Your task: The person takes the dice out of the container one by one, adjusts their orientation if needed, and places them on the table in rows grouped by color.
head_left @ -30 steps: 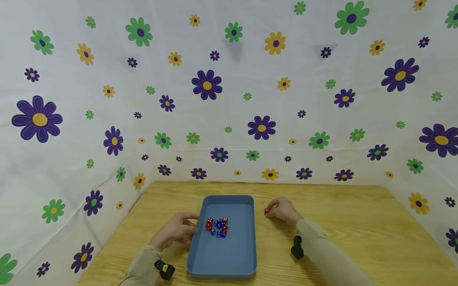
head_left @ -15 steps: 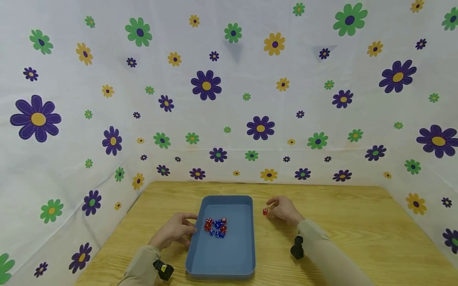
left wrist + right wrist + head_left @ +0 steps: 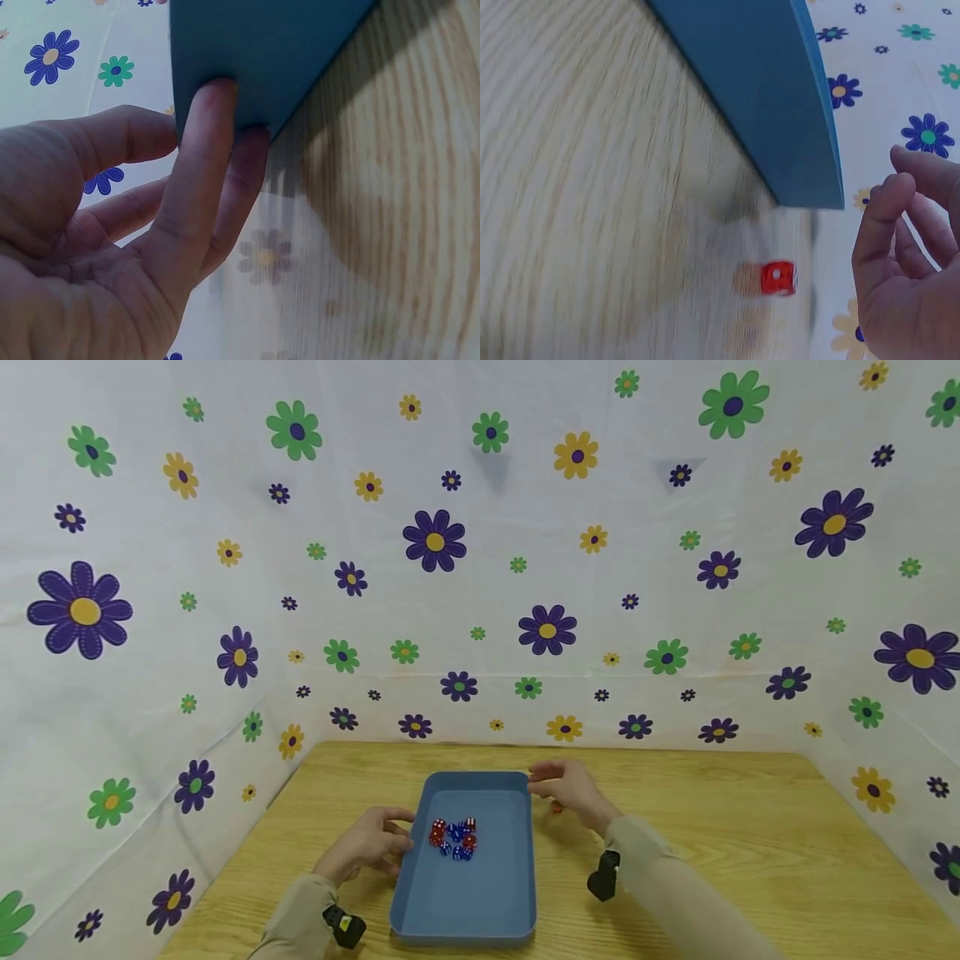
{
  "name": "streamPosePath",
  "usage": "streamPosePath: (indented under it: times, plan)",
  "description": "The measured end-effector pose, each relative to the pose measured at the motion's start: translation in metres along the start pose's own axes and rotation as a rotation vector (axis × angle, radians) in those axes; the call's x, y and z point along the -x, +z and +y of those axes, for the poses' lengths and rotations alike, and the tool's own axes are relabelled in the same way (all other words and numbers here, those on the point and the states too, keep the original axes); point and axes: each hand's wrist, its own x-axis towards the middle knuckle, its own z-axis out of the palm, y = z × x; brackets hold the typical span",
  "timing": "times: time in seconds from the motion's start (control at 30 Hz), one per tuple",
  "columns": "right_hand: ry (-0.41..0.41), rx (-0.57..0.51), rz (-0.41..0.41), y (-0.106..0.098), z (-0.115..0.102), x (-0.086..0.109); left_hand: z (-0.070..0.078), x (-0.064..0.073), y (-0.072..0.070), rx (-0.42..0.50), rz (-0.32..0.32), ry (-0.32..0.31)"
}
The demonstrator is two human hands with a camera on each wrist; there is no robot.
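A blue-grey tray (image 3: 480, 902) lies on the table with several red dice (image 3: 437, 833) and blue dice (image 3: 458, 852) grouped in its left part. My left hand (image 3: 367, 843) is at the tray's left side. In the left wrist view its fingertips (image 3: 211, 94) rest on the outer wall and the thumb reaches the rim. At the tray's far right corner is my right hand (image 3: 572, 789), its fingers loosely bent with nothing between them. One red die (image 3: 778, 278) sits on the table to the right of the tray; in the head view the right hand partly covers it.
The wooden table (image 3: 712, 860) extends on both sides of the tray. A white flower-printed cloth (image 3: 480, 602) stands behind it and along its sides. Black devices are worn on the left wrist (image 3: 345, 927) and right wrist (image 3: 604, 877).
My right hand has let go of the red die, which stays on the table. The hand has then moved left to the tray's far right corner. My left hand has stayed in place.
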Motion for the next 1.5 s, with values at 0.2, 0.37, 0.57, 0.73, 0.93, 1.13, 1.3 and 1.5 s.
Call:
streamPosePath:
  times: [0.2, 0.37, 0.57, 0.73, 0.93, 1.13, 1.3, 1.5]
  plan:
    - [0.015, -0.11, -0.174, 0.013, -0.007, 0.002, 0.0, 0.001, 0.0, 0.0, 0.002, -0.007]
    - [-0.007, -0.111, -0.326, 0.026, -0.009, 0.001, -0.001, 0.002, 0.0, -0.004, 0.006, -0.005]
    - [0.003, -0.107, -0.438, 0.043, -0.011, 0.0, 0.002, 0.002, 0.001, -0.019, 0.011, -0.001]
    - [0.036, -0.107, -0.467, 0.053, -0.012, -0.001, 0.003, 0.002, 0.003, -0.03, 0.007, 0.018]
    - [0.101, -0.186, -0.443, 0.057, -0.025, 0.0, 0.003, 0.001, 0.002, -0.025, -0.006, 0.001]
    - [0.168, -0.239, -0.297, 0.068, -0.03, 0.003, 0.005, -0.001, -0.001, -0.01, -0.018, 0.01]
    - [0.202, -0.214, -0.176, 0.083, -0.023, 0.009, 0.003, 0.001, 0.0, -0.034, -0.002, 0.008]
    - [0.216, -0.152, -0.171, 0.089, -0.026, 0.015, 0.001, 0.001, 0.001, -0.036, 0.016, 0.015]
